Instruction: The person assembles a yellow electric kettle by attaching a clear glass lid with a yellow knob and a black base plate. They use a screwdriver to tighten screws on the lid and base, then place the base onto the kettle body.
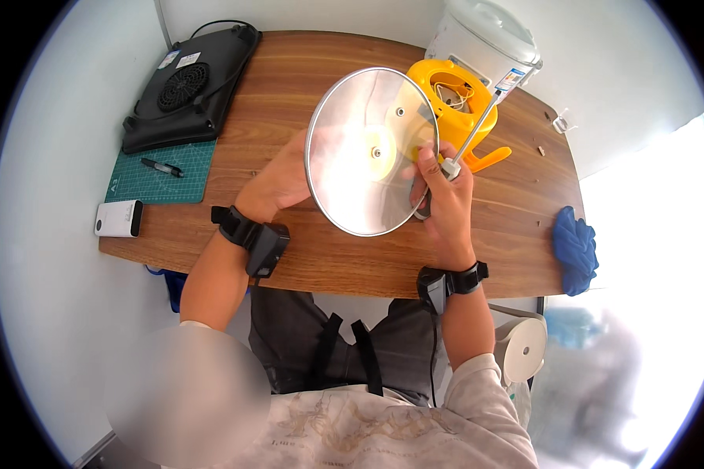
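A round glass lid with a metal rim is held up over the table, facing me. At its middle sits a screw, and a yellow knob shows through the glass behind it. From the left, my left hand reaches behind the lid and holds it; its fingers are largely hidden by glare. My right hand is closed around the grey handle of a screwdriver beside the lid's right edge. The screwdriver's shaft points up and away to the right, off the screw. Some right fingers show through the glass, behind the rim.
Behind my right hand stands a yellow plastic housing with wires inside. A white rice cooker is beyond it. At left lie a black fan-cooled device, a green cutting mat, a pen and a white power bank; a blue cloth lies right.
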A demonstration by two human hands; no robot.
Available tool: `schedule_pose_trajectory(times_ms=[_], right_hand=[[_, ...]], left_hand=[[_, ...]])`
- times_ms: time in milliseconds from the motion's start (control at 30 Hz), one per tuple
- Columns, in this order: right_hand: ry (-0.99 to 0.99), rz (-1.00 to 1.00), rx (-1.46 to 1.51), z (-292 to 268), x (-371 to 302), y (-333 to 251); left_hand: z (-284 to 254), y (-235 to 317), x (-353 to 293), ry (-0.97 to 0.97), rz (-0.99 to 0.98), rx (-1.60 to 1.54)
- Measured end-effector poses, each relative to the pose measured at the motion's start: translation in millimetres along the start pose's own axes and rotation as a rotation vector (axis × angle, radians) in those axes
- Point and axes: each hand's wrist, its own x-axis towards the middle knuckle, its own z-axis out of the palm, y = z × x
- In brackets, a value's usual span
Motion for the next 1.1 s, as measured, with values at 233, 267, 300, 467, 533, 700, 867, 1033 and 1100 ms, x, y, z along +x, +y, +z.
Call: schedule_pose_trajectory(times_ms=[233,267,300,467,533,700,867,1033,1100], right_hand=[[0.033,0.024,-0.033,-4,0,4],[0.041,0.032,-0.033,-5,-1,5],[0.047,0.037,-0.032,-6,-1,5],[0.052,0.053,-0.026,-4,1,7],[0.050,0.048,-0.028,-4,1,9],[0.038,0.047,-0.004,-3,0,7],[0.038,0.051,0.023,-3,-2,8],[0.042,0.030,-0.015,0,-4,11],[0.042,0.029,-0.050,0,-5,5]], left_hand=[[-16,-22,11,0.098,-0.003,0.320],[-15,-25,12,0.095,0.042,0.376],[-11,-25,14,0.092,0.089,0.435],[-9,-17,17,0.189,-0.123,0.244],[-10,-16,15,0.145,-0.091,0.248],[-1,-7,4,0.078,0.000,0.286],[-8,-9,7,0.047,-0.024,0.524],[-22,-24,2,0.098,-0.082,0.244],[-22,-26,2,0.103,-0.094,0.166]])
